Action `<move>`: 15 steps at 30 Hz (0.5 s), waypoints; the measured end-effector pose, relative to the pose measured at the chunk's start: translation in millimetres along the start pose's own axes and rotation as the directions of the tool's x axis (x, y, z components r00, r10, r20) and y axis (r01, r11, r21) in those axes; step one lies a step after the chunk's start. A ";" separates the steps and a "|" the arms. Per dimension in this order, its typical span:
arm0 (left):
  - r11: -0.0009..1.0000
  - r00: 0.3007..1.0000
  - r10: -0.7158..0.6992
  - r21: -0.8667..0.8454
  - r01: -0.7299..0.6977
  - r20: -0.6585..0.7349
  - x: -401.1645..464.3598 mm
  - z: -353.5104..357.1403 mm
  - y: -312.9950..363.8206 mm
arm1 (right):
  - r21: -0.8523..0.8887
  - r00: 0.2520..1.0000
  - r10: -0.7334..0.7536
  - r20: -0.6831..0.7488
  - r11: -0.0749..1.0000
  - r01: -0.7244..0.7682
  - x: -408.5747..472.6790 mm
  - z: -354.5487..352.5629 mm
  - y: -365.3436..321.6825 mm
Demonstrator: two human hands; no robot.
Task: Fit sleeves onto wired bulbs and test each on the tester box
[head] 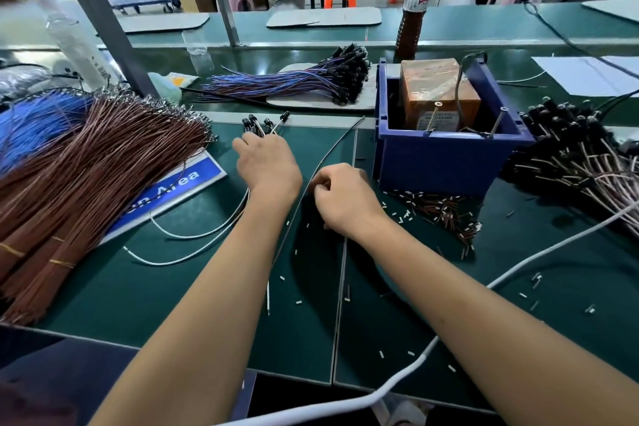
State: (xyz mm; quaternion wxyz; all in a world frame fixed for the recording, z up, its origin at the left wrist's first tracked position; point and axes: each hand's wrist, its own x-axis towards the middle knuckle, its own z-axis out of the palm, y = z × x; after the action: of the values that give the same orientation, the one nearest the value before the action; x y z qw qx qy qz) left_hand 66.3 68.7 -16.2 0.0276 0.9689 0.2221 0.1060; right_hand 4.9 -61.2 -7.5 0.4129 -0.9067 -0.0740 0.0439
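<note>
Evidently light, springy stuff: left hand (268, 162) pinches several wired bulbs (264, 123) by their thin leads. Right hand (342, 199) is curled, apparently pinching something tiny. Bulb heads look fragile; hold the leads.

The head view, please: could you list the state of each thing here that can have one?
Left hand: grips a few wired bulbs.
Right hand: fingers curled, pinching something too small to tell.
Blue box: open, holding an orange block.
Bottle: upright, capped.
Brown wires: bundled, lying flat.
Loose sleeves: scattered by the box.
</note>
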 end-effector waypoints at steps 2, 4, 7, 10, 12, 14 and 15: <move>1.000 1.000 -0.004 -0.029 0.005 0.019 -1.8 -1.0 1.4 | -0.004 1.000 -0.006 0.005 1.000 0.006 0.9 -0.8 1.4; 0.996 0.998 -0.011 -0.087 0.016 0.058 -1.2 -3.2 3.4 | 0.012 1.000 -0.009 0.011 1.000 0.009 1.6 -2.2 3.1; 0.994 1.000 -0.011 -0.113 0.011 0.006 2.6 -6.5 2.7 | 0.049 1.000 -0.009 0.018 0.999 0.009 0.8 -3.2 5.4; 0.993 0.999 -0.053 -0.109 0.051 -0.013 6.7 -5.8 -3.0 | 0.076 1.000 -0.001 0.016 0.997 0.000 0.2 -3.3 6.8; 0.994 0.998 -0.047 -0.099 0.049 0.030 9.2 -3.6 -5.4 | 0.087 1.000 -0.005 0.017 0.996 0.003 -0.2 -3.7 7.6; 0.995 0.999 -0.042 -0.090 0.044 0.020 12.5 -3.7 -7.1 | 0.100 1.000 -0.010 0.017 0.995 0.008 -0.6 -4.0 8.1; 0.994 0.999 -0.034 -0.100 0.035 0.008 14.4 -3.7 -7.8 | 0.106 1.000 -0.010 0.017 0.994 0.008 -0.9 -4.1 8.6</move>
State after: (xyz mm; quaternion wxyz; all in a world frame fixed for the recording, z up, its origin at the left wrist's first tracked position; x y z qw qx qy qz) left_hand 74.8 82.0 -10.6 0.0787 0.9626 0.2330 0.1135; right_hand 5.5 -70.0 -11.3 0.4600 -0.8827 -0.0791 0.0540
